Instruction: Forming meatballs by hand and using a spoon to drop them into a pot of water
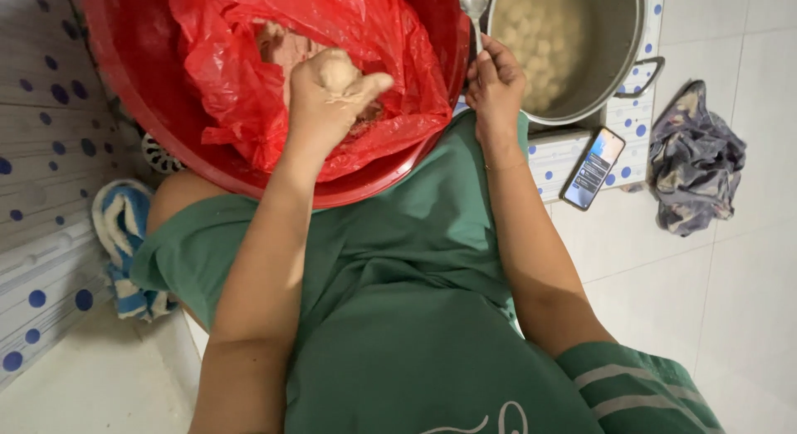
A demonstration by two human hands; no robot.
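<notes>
A: Left hand [332, 98] status?

B: Fist closed on a lump of pale beige paste [339, 68], which bulges out the top of the grip. It sits over the crumpled red plastic bag [241, 77] lining the round red plastic basin [149, 110].

A: Right hand [496, 85]?

B: Fingers pinched shut on the handle of a shiny metal spoon [475, 0]. Long axis runs straight away from the grip, bowl end pointing up-frame, beside the rim of the steel pot [618, 60] of pale balls [544, 35].

A: Near the grip?

B: Phone [593, 168] lies down-frame right of it.
</notes>
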